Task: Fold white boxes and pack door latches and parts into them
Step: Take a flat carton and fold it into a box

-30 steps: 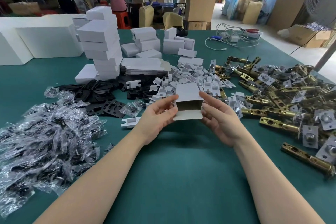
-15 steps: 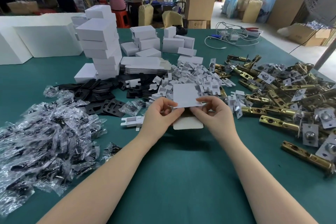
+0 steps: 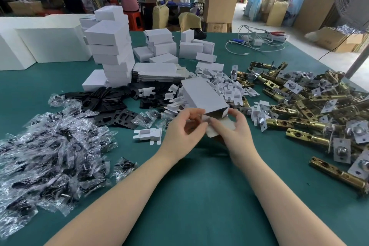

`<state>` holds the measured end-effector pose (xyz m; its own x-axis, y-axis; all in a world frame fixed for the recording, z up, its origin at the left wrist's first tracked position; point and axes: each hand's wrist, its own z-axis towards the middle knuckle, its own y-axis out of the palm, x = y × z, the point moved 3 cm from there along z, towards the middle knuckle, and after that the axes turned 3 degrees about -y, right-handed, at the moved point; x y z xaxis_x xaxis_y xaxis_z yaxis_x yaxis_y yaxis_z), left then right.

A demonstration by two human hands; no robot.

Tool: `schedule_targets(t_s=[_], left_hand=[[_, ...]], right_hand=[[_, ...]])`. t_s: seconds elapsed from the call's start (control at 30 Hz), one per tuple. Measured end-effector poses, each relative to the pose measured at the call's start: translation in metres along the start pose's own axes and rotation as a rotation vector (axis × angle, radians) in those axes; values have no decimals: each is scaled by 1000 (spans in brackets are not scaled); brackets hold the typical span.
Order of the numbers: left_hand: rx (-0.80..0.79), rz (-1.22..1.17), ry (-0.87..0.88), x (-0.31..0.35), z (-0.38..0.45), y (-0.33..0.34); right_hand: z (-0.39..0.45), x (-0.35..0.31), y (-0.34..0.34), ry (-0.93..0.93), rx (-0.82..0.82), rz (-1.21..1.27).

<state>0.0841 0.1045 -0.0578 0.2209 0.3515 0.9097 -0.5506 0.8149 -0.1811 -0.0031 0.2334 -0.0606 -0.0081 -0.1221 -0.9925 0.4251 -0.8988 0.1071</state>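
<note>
Along the left edge of the green table (image 3: 199,195): a heap of clear plastic packets (image 3: 46,158) with dark parts inside. At the far left corner: big white blocks (image 3: 50,46). Just right of them, toward the far edge: a leaning stack of folded white boxes (image 3: 111,50), with loose closed boxes (image 3: 161,43) scattered beside it. In front of the stack: a low pile of flat box blanks (image 3: 157,73), and nearer still, black plates (image 3: 111,106) fanned out on the cloth. Near the table's middle, alone: one small white insert (image 3: 148,135).

At the middle, above the cloth: a white box (image 3: 203,96), half folded, tilted, open end toward the near edge, flaps loose. Left hand (image 3: 183,134) at that open end, thumb and forefinger curled and pinching a flap at the box's left corner. Right hand (image 3: 233,134) just beside it, fingers curled round the box's right corner and lower flap, gripping it. Both hands close together, fingertips almost touching under the opening.

Behind the box: a mound of white inserts (image 3: 225,88). Over the right half of the table, out to the right edge: a wide heap of brass door latches (image 3: 309,110), many with silver faceplates. At the far right corner: tangled white cables (image 3: 257,41).
</note>
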Motion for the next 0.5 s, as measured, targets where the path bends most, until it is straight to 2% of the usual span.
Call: schedule_targets(t_s=[0.1, 0.17, 0.23, 0.33, 0.5], left_hand=[[-9, 366, 188, 5, -2, 1], [80, 536, 316, 10, -2, 0], [172, 623, 387, 11, -2, -1], [168, 699, 357, 6, 1, -5], [151, 763, 325, 8, 0, -4]], right_hand=[[6, -6, -12, -60, 98, -33], [9, -13, -20, -133, 127, -111], [11, -18, -22, -172, 101, -32], [10, -19, -20, -170, 52, 97], [5, -20, -15, -227, 33, -14]])
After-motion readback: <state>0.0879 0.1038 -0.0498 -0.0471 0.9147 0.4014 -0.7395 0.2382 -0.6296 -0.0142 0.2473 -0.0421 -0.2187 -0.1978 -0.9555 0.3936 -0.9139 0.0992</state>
